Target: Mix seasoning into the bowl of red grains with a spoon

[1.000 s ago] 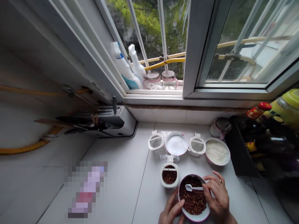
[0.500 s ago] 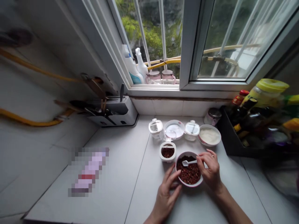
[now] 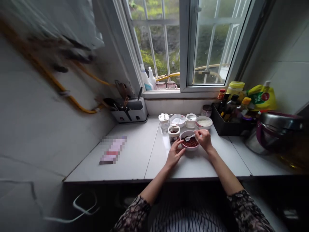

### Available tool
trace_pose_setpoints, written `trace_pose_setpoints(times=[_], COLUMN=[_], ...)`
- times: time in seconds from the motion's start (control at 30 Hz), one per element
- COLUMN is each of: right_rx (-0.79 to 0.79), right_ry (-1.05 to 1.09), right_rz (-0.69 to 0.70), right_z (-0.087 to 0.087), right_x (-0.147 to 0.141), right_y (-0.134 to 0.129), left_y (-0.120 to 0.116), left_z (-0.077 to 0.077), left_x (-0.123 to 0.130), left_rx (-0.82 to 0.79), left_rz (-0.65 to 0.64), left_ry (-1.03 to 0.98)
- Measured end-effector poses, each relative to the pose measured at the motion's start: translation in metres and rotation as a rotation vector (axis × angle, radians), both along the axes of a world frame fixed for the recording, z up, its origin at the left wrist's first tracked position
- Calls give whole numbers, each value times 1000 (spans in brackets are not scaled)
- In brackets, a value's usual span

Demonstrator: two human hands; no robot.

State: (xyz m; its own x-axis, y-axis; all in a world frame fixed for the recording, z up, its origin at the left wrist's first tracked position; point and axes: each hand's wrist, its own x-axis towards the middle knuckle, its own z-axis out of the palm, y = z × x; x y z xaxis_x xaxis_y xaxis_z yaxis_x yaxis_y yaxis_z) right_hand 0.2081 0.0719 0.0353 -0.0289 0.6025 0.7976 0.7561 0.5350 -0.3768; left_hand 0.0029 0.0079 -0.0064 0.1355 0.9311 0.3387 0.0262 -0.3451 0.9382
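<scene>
A small white spoon [image 3: 187, 139] is pinched in my right hand [image 3: 204, 139], its scoop over the dark red flakes [image 3: 192, 142] in a round white bowl [image 3: 190, 149]. My left hand [image 3: 174, 154] is at the bowl's left side, thumb and fingers against its rim. Just behind my left fingers stands a square-topped jar [image 3: 174, 135] with dark red contents, its lid raised. Behind it are a clear jar with a white lid [image 3: 163, 118], a bowl of white grains [image 3: 178, 120], a second white-lidded jar [image 3: 191, 120] and a bowl of off-white powder or grains [image 3: 204, 122].
A black box [image 3: 229, 128] of bottles stands at the right, with a steel pot [image 3: 263, 138] nearer me. At the back left is a grey utensil holder [image 3: 136, 111]. A blurred-out pinkish object [image 3: 113, 150] lies on the left counter. The counter's front edge [image 3: 135, 180] shows.
The view has pulled back and tilted, so the counter looks smaller and my forearms show. My hands stay at the bowl, the right still holding the spoon.
</scene>
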Motion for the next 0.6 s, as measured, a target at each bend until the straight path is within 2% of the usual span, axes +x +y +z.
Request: trace_pose_setpoints(times=[0.37,0.6], right_rx=[4,-52], right_ry=[55,35], right_rz=[-19,-23], right_z=[-4,-3], right_x=[0,1], right_y=[0,3], left_y=[4,5], left_z=[2,7], left_x=[4,3], left_rx=[-41,-143], left_rz=[-22,-54], left_ry=[-40,-103])
